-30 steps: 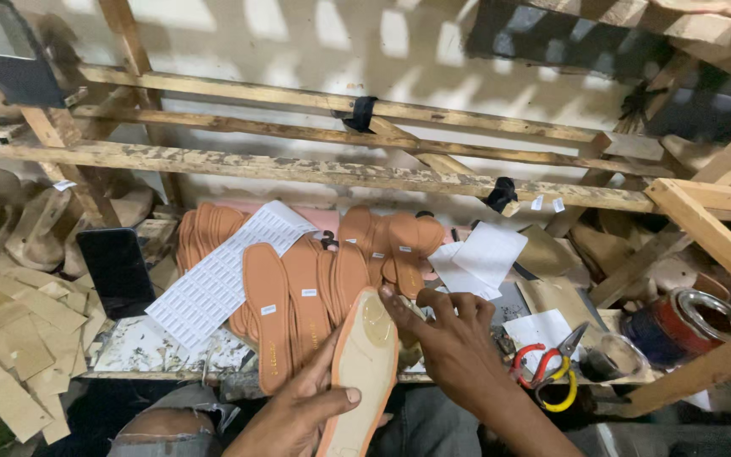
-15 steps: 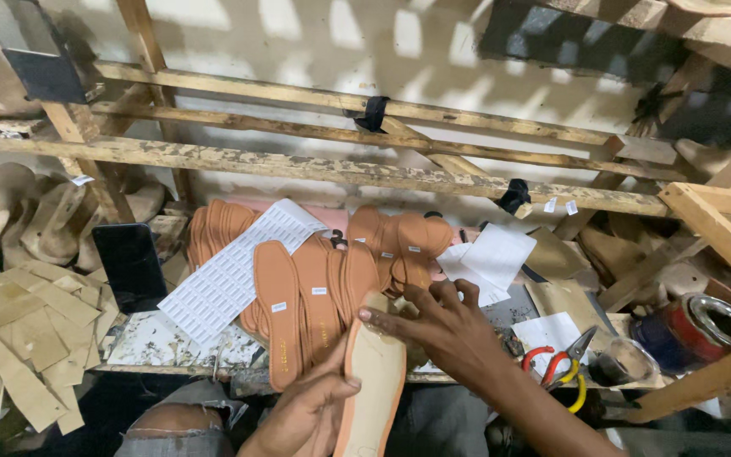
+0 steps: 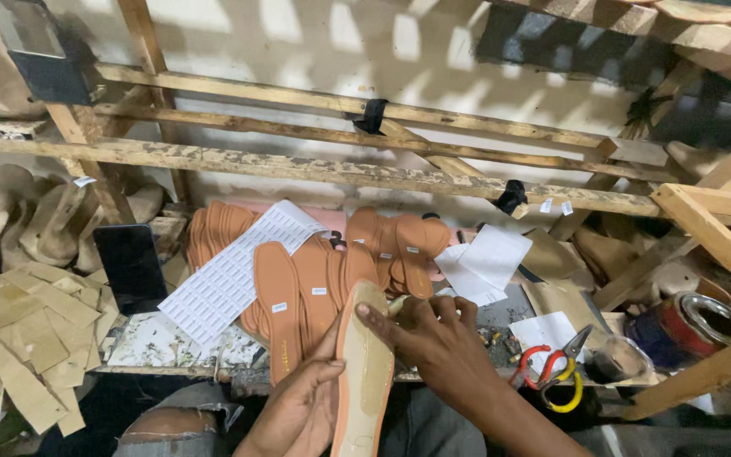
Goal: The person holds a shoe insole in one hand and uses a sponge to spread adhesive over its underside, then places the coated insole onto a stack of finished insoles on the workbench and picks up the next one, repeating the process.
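- The left hand [image 3: 302,410] grips a pale insole [image 3: 364,372] from its left edge, thumb curled over the rim and fingers closed behind it, holding it upright and a little tilted above the lap.
- The right hand [image 3: 433,338] rests on the insole's upper right edge; its thumb presses flat on the pale face near the top, and the other fingers are bent loosely beside it (what they hold, if anything, I cannot tell).
- The insole sits between the two hands, in front of the bench [image 3: 162,347], its tip overlapping the near edge of the pile.
- On the bench lies a fan of tan insoles [image 3: 315,279]; several carry a small white label, so those look already tagged.
- The insole in hand shows no label on the face that is visible, so I judge it is the piece now being worked, with its label not yet on.
- A white sheet of labels [image 3: 234,275] lies across the left of the pile, and most of its rows look full, so plenty seems left.
- More white sheets [image 3: 484,267] lie to the right of the pile.
- Red-and-yellow pliers [image 3: 552,368] lie near the right wrist, untouched.
- A dark phone [image 3: 131,267] leans at the left, beside stacked card pieces [image 3: 19,338].
- A tin [image 3: 695,326] stands at far right.
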`<state>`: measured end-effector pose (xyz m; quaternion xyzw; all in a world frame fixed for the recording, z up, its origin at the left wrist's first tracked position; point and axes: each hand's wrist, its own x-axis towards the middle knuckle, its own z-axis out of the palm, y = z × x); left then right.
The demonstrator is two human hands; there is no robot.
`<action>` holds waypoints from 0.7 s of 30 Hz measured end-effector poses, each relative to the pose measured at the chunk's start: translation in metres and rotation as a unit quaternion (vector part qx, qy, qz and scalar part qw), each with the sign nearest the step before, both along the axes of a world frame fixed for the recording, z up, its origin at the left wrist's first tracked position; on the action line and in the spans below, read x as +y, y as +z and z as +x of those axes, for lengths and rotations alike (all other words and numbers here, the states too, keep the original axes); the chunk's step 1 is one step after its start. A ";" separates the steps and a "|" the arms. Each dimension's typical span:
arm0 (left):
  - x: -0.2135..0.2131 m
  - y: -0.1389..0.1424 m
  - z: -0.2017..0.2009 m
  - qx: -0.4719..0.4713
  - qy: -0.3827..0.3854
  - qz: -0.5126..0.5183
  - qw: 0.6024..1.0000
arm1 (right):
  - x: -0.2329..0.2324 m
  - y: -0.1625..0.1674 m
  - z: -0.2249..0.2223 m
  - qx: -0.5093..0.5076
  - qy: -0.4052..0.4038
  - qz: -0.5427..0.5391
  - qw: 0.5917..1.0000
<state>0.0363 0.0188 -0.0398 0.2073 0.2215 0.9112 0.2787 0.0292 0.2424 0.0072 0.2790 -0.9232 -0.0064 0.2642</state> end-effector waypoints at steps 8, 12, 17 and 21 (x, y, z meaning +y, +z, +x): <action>-0.004 0.005 0.002 -0.043 -0.023 0.086 0.995 | -0.016 0.008 -0.001 0.026 0.034 0.103 0.994; -0.006 0.002 -0.002 -0.066 0.028 0.055 0.996 | -0.015 -0.001 0.001 -0.015 0.076 0.097 0.992; -0.006 -0.010 -0.010 -0.075 0.059 0.089 0.992 | -0.013 -0.012 0.013 -0.047 0.103 0.099 0.989; -0.012 -0.012 -0.016 -0.190 0.134 0.013 0.972 | -0.001 -0.024 0.035 -0.021 0.184 0.084 0.979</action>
